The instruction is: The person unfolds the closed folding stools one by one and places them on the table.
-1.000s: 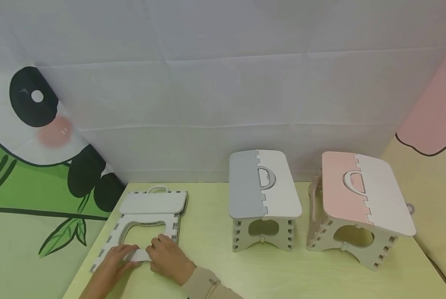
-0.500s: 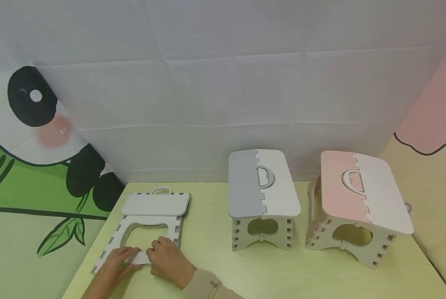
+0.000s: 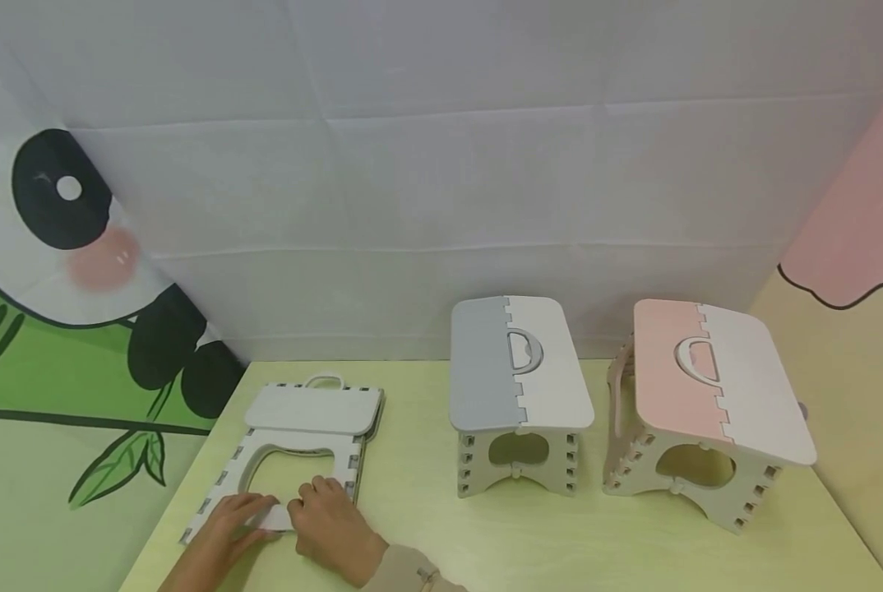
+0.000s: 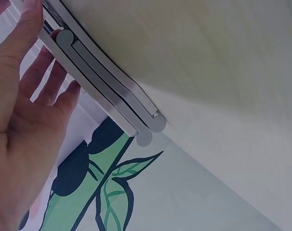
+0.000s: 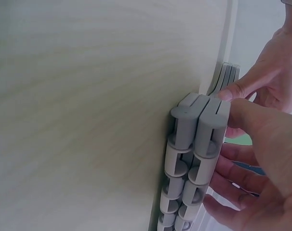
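Over the last second, the folded stool (image 3: 312, 409) has slid a little right and nearer me across the counter (image 3: 412, 460). Well apart to its right stand the opened grey-and-white stool (image 3: 478, 362) and, beyond it, the pink-and-white stool (image 3: 663, 395), a pale cloth backdrop (image 3: 412, 181) behind them. The folded stool lies flat, its near edge gripped by the curled fingers (image 5: 237, 179) of my left hand (image 3: 228, 522) and right hand (image 3: 332, 526), side by side.

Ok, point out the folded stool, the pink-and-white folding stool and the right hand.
Folded stool (image 3: 312, 409), head view: white top panel.
Pink-and-white folding stool (image 3: 687, 409), head view: pink half of the seat.
Right hand (image 3: 335, 528), head view: back of the hand.
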Demonstrator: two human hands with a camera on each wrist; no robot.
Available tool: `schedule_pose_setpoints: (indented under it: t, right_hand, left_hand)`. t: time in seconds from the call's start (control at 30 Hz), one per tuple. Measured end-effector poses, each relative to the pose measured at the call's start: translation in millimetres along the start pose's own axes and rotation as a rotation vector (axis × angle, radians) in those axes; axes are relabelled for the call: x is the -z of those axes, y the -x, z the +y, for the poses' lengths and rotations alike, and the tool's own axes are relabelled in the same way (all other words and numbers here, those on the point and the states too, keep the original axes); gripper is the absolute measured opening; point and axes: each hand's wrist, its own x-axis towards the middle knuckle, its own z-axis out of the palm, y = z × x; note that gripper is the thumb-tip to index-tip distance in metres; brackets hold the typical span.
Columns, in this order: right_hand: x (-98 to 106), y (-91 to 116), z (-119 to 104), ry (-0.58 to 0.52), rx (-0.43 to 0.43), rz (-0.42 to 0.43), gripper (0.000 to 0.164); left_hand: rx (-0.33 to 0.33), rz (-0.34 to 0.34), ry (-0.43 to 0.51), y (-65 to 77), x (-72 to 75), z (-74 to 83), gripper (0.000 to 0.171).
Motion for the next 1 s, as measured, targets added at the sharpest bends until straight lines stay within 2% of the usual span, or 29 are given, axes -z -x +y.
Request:
schedule_pose_setpoints:
  t: [0.17, 0.3, 0.6, 0.73, 0.83, 0.93, 1.0]
  right_hand:
    - [2, 3, -3, -0.004, -0.018, 0.029, 0.007]
    - [5, 5, -5, -0.001, -0.027, 0.018, 0.007]
    - [9, 9, -10, 0.029, -0.034, -0.004, 0.014]
    - [10, 11, -14, 0.052, -0.050, -0.007, 0.014]
    - [10, 13, -17, 0.069, -0.059, -0.019, 0.015]
    - [10, 14, -20, 0.086, -0.066, -0.030, 0.017]
    - [9, 15, -22, 0.095, -0.074, -0.029, 0.018]
  left_hand:
    - [0.035, -0.071, 0.039, 3.1, 2.8, 2.6, 0.041]
    - [0.066, -0.120, 0.064, 5.9, 4.1, 3.8, 0.043]
    - [0.031, -0.093, 0.078, 8.4, 7.7, 8.2, 0.039]
    - [-0.052, -0.018, 0.135, 17.2, 3.5, 6.6, 0.060]
    - [-0.172, 0.042, 0.227, 25.3, -2.0, 4.0, 0.085]
    - [-0.305, 0.089, 0.285, 28.4, -6.5, 1.5, 0.095]
    - [-0.373, 0.101, 0.319, 29.1, -8.3, 0.3, 0.095]
